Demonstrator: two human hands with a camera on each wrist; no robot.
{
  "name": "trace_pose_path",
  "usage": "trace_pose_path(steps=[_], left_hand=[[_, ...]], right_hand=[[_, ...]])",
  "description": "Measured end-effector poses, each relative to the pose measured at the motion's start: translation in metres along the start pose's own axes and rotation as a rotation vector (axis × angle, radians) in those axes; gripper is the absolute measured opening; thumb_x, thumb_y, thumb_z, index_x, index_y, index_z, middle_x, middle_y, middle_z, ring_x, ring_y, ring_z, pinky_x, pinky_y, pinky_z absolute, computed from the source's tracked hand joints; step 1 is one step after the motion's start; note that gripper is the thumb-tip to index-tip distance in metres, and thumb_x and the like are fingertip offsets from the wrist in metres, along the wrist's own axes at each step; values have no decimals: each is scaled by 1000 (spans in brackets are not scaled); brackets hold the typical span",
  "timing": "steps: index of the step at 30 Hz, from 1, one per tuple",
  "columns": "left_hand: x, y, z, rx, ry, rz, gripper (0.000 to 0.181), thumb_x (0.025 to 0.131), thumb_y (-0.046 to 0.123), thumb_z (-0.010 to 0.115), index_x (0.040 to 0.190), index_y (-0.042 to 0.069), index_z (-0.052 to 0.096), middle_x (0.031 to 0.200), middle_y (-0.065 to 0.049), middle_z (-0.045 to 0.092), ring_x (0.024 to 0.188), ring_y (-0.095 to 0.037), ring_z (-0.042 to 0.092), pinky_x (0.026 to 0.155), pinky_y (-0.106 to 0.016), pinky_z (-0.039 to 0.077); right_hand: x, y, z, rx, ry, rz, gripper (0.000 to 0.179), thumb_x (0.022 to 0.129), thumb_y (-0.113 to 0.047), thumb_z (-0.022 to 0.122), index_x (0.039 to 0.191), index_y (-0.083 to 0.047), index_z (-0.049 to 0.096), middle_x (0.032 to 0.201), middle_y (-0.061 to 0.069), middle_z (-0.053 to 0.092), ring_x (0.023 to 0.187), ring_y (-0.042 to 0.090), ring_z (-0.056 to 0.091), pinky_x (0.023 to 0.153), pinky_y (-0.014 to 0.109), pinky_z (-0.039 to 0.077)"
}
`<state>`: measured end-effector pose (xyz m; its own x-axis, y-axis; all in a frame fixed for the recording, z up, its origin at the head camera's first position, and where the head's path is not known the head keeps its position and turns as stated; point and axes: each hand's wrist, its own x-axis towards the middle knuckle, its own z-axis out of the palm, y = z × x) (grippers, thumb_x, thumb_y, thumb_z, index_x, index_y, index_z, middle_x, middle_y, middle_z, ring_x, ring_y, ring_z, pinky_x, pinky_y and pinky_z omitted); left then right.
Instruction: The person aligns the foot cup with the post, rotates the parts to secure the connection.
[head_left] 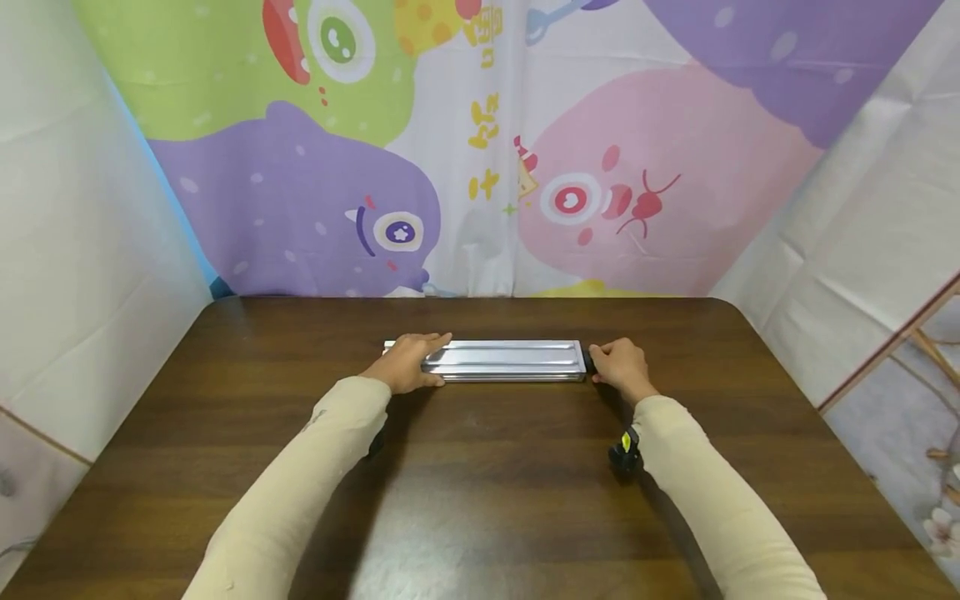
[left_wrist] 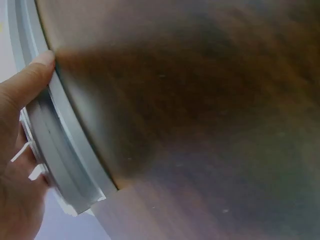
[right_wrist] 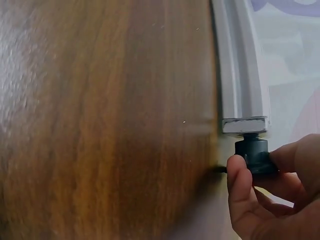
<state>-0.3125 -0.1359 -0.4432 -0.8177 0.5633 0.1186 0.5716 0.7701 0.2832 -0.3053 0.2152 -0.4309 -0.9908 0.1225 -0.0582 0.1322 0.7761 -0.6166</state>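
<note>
A silver aluminium profile (head_left: 506, 358) with grooves along its length lies crosswise on the table. My left hand (head_left: 406, 363) grips it near its left end, the thumb along the near side and the fingers over the top and far side. At the right end, a round black foot (right_wrist: 251, 150) with a wider base sticks out from the profile's end cap (right_wrist: 245, 125). My right hand (head_left: 621, 367) pinches this foot between thumb and fingertips. A short stem shows between foot and cap in the right wrist view.
The dark brown wooden table (head_left: 480, 475) has rounded back corners. A cartoon-printed curtain (head_left: 480, 250) hangs right behind its back edge, with pale sheets (head_left: 847, 200) at the sides. A black wrist device (head_left: 625, 452) sits under the right sleeve.
</note>
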Motion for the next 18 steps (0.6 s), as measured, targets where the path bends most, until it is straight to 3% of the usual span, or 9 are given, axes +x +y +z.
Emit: trace_pose_path(steps=[4, 7, 18], left_hand=[[4, -2, -2, -70, -50, -24, 76, 81, 18, 77, 142, -5, 38, 143, -24, 43, 133, -39, 40, 112, -59, 23], [4, -1, -2, -103, -68, -44, 76, 82, 17, 76, 143, -5, 37, 145, -24, 40, 136, -39, 35, 112, -64, 16], [2, 1, -3, -115, -82, -60, 75, 85, 19, 74, 145, -3, 34, 150, -23, 33, 140, -42, 26, 114, -62, 12]], right_hand=[[2, 0, 2, -49, 22, -21, 40, 100, -28, 47, 117, 2, 66, 69, 7, 71, 64, 17, 68, 97, 54, 43], [2, 1, 4, -53, 25, -21, 41, 100, -30, 47, 118, 3, 65, 69, 7, 71, 69, 21, 69, 97, 55, 42], [2, 4, 3, -25, 3, -15, 45, 100, -32, 47, 120, 5, 63, 70, 9, 71, 76, 27, 68, 96, 56, 42]])
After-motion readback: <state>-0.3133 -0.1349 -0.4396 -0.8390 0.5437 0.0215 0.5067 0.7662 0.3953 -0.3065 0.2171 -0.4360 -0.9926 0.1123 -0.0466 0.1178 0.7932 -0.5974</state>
